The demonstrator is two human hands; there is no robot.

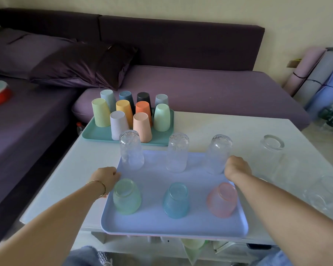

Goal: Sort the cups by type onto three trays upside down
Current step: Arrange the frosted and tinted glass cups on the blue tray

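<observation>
Centre of the frame: lilac tray (154, 217) on the white table (210, 127), gripped at both side rims — left hand (109, 176) curled on the left rim, right hand (236, 167) on the right. Upside down on it: three clear glasses (177, 152) behind, a green tumbler (127, 196), a blue tumbler (176, 200) and a pink tumbler (222, 199) in front. Above left, teal tray (96, 134) with ten inverted plastic cups (141, 127). At right — more inverted plain glasses (272, 150).

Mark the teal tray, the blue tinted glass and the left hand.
teal tray (96, 133): head view, bare floor at its near left corner.
blue tinted glass (176, 202): head view, middle of its side wall.
left hand (107, 178): head view, back of the hand gripping the lilac tray (154, 221).
</observation>
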